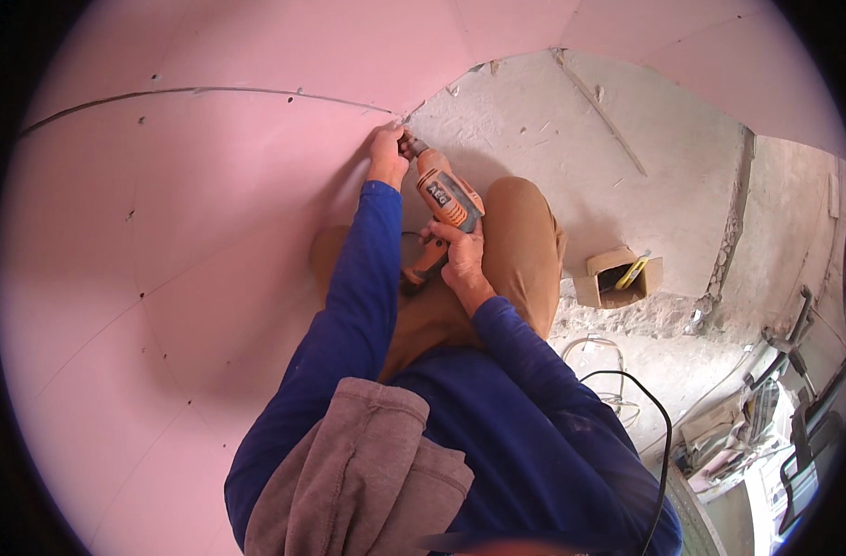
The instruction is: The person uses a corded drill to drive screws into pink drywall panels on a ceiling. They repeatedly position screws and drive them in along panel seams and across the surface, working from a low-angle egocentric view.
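My right hand grips the handle of an orange corded drill, whose nose points up and left at the lower edge of a pink wall board. My left hand is closed at the drill's tip, pressed against the board near its corner; what the fingers pinch is too small to tell. Both arms wear blue sleeves. My knee in tan trousers is raised just right of the drill.
Rough grey concrete floor lies past the board. A small open cardboard box holds a yellow tool. A black cable and white wires trail at the right, beside scattered tools and debris.
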Demonstrator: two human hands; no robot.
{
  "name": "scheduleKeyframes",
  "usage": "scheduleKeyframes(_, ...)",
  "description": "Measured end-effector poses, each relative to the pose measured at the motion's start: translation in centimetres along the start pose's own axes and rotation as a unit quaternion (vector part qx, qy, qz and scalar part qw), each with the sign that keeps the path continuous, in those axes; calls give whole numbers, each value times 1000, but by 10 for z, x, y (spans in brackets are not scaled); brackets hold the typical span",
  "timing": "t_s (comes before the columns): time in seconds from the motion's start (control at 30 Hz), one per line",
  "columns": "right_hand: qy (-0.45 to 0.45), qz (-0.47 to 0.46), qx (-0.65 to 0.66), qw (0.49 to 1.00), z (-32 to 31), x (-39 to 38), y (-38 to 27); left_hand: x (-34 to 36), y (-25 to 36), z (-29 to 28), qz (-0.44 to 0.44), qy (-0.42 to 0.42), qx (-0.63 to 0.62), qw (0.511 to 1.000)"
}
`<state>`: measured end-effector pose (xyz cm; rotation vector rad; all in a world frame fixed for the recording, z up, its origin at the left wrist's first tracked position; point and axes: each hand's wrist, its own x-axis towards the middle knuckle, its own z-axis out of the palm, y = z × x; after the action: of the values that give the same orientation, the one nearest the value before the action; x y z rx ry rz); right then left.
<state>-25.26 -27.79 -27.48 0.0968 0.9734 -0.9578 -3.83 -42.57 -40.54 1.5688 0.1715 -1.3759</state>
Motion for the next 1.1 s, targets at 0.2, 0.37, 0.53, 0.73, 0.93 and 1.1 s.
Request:
scheduleKeyframes(0.2, 1, -1, 0, 1000, -1, 3, 2, -2, 1, 4, 12, -14, 3, 1000)
scheduleKeyframes(0.37, 20, 4, -3, 1000, -1, 2, 4, -4, 5, 1, 5, -19, 0, 1000)
scheduleKeyframes(0.53, 19, 1, -17, 1000, -3, 3, 4, 2, 3, -2, -15, 1, 0, 1000)
scheduleKeyframes(0.73, 18, 11, -18, 1000, -2, 1, 3, 0, 1, -6, -5, -10, 16, 1000)
scheduleKeyframes(0.93, 12, 5, -8, 1000, -2, 1, 4, -5, 4, -2, -4, -5, 9, 1000)
scheduleKeyframes(1.1, 12, 4, -8, 1000, -3, 1, 4, -4, 3, -3, 2, -32, 14, 999)
